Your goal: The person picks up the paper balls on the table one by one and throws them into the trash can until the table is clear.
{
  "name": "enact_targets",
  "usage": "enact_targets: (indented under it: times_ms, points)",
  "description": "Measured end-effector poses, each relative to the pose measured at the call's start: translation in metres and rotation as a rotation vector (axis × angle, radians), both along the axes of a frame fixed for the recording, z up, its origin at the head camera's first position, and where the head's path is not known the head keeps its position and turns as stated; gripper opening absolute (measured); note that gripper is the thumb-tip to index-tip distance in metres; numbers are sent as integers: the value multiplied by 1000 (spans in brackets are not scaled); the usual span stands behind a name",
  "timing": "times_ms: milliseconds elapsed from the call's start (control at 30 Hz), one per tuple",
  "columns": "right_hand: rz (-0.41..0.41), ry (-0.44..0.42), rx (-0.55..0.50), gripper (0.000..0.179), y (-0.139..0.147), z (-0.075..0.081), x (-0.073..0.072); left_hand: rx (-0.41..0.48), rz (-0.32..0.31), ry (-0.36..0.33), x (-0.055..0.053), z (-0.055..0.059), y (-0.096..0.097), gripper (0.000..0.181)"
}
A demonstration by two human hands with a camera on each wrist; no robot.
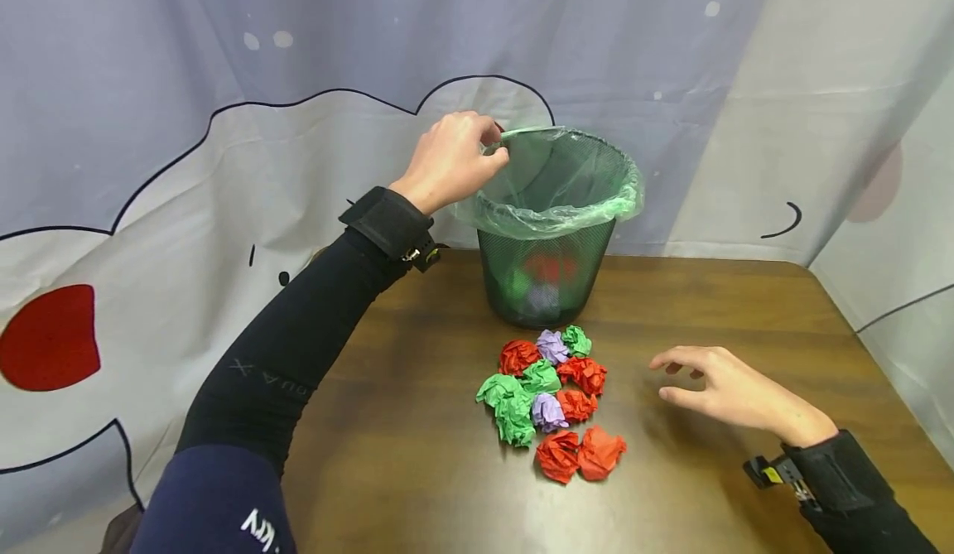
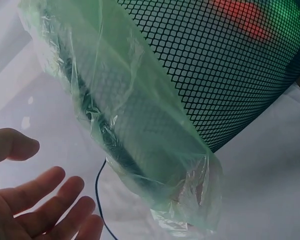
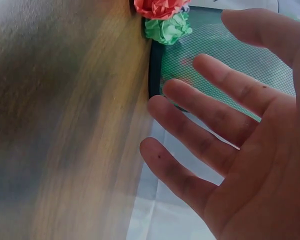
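Here, five red tabletop wads (image 1: 600,453)

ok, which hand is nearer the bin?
Left. The left hand is beside the top left of the bin; the right hand is over the table, out to the bin's right.
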State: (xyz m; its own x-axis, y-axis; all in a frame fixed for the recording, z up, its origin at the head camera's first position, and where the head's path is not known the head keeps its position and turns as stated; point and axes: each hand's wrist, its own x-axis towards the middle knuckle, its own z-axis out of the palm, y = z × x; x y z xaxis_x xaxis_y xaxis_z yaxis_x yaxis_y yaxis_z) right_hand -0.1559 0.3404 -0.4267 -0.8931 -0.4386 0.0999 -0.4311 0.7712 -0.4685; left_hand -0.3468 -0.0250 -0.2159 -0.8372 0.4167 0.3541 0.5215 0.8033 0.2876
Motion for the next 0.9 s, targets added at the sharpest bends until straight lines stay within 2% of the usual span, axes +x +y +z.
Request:
enact_targets:
  times_ms: [167,333,633,733,900]
  points:
    - [5,-8,6,32,-1,-1,-1,-6,-6,5,0,-3,-3,28]
    - [2,-16,9,33,1,0,0,24,-32,0,1,-4,-2,29]
    - [53,47,11,34,-3,1,3,56,-40,-1,1,-1,-4,32]
    - [64,82,31,33,-7,2,4,82,-50,21,5,-6,-11,28]
    - [94,116,76,31,-18,7,6,154,-89,46,17,-18,-28,21]
